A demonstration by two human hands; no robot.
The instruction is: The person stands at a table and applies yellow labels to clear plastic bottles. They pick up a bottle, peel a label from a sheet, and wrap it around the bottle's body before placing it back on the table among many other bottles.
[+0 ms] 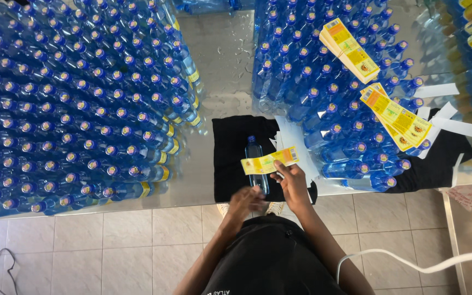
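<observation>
Bottle (256,164) lies flat on black cloth (230,158) ahead of both hands, left hand (245,201) gripping its base to steady it while right hand (290,183) pinches yellow label (269,161) across it.

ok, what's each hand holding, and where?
Right hand pinches the yellow label at its lower edge. Left hand grips the bottle at its base.

Bare forearms, no sleeves showing, black garment (271,257) with small white lettering near hem
</observation>
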